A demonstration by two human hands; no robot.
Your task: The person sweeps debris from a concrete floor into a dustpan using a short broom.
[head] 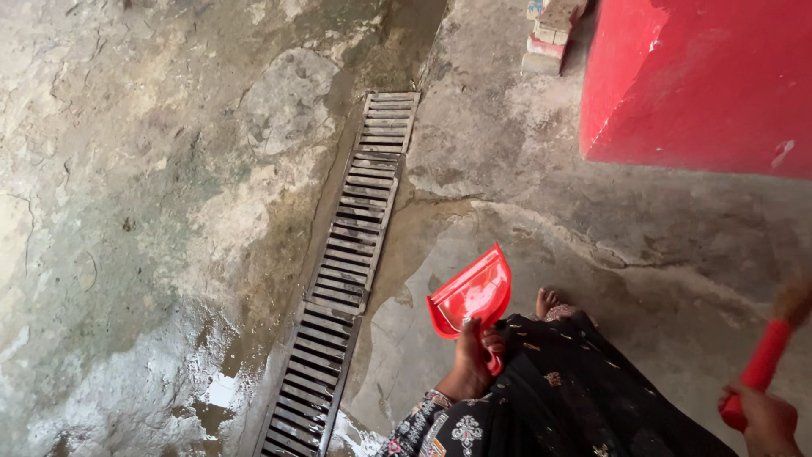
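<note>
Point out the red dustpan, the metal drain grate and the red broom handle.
red dustpan (474,292), head view, on the pan's inner face.
metal drain grate (355,245), head view, on the slats mid-length.
red broom handle (764,360), head view, on the shaft above the right hand.

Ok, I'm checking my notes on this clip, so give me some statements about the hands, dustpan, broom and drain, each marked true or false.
1. The left hand holds a red dustpan. True.
2. The right hand is empty. False: it grips a red broom handle.
3. A metal drain grate runs along the concrete floor. True.
4. The dustpan rests on the grate. False: it is held right of the grate.
5. The wall block at upper right is blue. False: it is red.
</note>
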